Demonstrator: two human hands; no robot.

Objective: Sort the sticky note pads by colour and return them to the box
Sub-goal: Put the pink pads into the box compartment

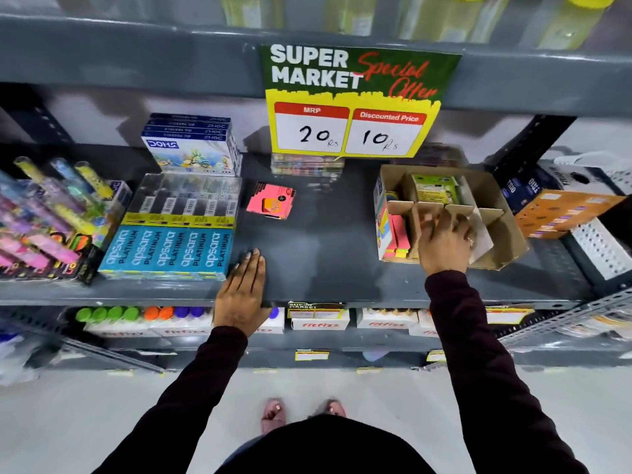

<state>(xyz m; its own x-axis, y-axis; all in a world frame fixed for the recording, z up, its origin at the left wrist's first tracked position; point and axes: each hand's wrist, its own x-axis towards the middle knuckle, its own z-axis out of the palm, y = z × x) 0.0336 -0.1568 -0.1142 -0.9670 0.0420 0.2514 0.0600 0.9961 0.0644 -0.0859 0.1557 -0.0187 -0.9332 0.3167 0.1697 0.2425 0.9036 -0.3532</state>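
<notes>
A small stack of pink sticky note pads [271, 201] lies on the grey shelf [318, 254], left of centre. At the right stands a cardboard box [502, 230] with dividers. Its left compartment holds pink and yellow pads [398, 234] on edge, and a back compartment holds green-labelled pads [434, 189]. My right hand [446, 239] reaches into a middle compartment, fingers down and blurred; what it holds, if anything, is hidden. My left hand [243, 289] rests flat on the shelf's front edge, holding nothing.
Blue Apsara pencil packs [171, 251] and Doms boxes [191, 142] sit to the left, with colourful tubes [44, 213] at far left. A price sign [352, 104] hangs above. An orange box [564, 210] and white baskets [602, 248] stand at the right.
</notes>
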